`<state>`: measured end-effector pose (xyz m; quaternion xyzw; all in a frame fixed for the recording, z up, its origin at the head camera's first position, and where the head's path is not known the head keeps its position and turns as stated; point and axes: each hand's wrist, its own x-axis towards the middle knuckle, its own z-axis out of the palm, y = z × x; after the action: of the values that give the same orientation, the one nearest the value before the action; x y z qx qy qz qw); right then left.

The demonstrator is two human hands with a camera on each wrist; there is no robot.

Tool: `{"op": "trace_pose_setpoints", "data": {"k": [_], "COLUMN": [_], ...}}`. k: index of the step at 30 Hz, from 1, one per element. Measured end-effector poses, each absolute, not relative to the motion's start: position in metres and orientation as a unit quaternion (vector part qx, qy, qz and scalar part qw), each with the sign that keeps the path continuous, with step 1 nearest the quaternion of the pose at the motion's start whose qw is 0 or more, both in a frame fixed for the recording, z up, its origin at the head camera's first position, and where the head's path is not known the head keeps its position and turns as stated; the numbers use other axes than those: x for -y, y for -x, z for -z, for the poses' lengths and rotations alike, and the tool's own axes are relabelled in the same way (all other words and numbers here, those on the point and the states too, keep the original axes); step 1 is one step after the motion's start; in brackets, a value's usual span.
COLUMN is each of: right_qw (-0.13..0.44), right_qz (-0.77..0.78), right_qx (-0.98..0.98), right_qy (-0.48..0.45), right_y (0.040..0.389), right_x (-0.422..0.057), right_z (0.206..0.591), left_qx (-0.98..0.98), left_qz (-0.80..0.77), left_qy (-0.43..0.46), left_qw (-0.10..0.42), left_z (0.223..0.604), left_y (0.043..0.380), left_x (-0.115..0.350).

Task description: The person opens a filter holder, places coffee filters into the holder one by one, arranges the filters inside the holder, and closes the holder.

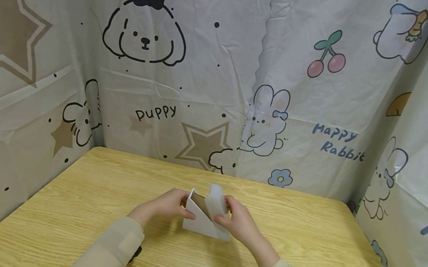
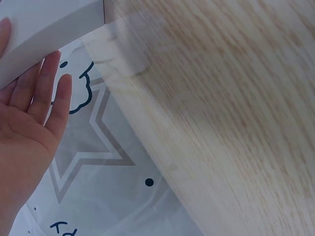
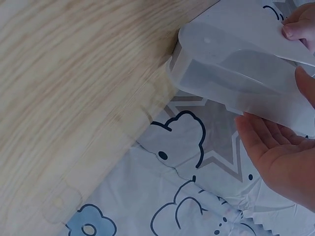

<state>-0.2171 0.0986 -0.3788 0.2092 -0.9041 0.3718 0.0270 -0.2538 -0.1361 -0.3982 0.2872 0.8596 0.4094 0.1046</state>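
Note:
A small white box point(image 1: 199, 218) with a slanted open top and brown inside stands on the table, near the middle in the head view. My left hand point(image 1: 171, 204) grips its left side, thumb on the near face and fingers behind. In the left wrist view the fingers lie along the lower edge of the white box point(image 2: 54, 29). Against the box's right side is a translucent plastic case point(image 1: 216, 201) with rounded corners. My right hand point(image 1: 240, 219) holds this case between thumb and fingers. The right wrist view shows the plastic case point(image 3: 226, 73) overlapping the white box.
The wood-grain table point(image 1: 85, 191) extends around the hands. A cloth point(image 1: 202, 88) printed with cartoon animals and stars hangs behind it and along both sides. Part of a black object point(image 1: 136, 254) shows beside the left sleeve.

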Motion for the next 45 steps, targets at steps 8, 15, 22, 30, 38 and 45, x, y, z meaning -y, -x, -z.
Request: {"op": "trace_pose_setpoints", "data": {"k": [8,15,22,30,38,45], "right_qw": [0.020,0.016,0.008,0.003,0.009,0.023], "right_qz": [-0.363,-0.351,-0.338,-0.333,-0.330,-0.313], "right_qx": [0.907,0.911,0.916,0.917,0.917,0.920], "right_qy": [-0.214,-0.215,-0.215,-0.219,-0.222,-0.234], "right_y": [0.218,0.219,0.219,0.219,0.219,0.219], "right_x": [-0.093,-0.090,-0.087,-0.087,-0.086,-0.084], "right_z": [0.379,0.383,0.385,0.387,0.389,0.392], "left_qx": [-0.859,-0.861,-0.861,-0.861,-0.861,-0.860], "left_qz": [-0.413,-0.412,-0.412,-0.414,-0.413,-0.412], "left_qy": [-0.281,-0.277,-0.278,-0.274,-0.277,-0.283], "left_qw": [0.108,0.109,0.108,0.108,0.104,0.102], "left_z": [0.399,0.397,0.397,0.397,0.396,0.396], "left_y": [0.253,0.251,0.251,0.251,0.251,0.251], "left_x": [0.137,0.135,0.135,0.135,0.135,0.136]}}
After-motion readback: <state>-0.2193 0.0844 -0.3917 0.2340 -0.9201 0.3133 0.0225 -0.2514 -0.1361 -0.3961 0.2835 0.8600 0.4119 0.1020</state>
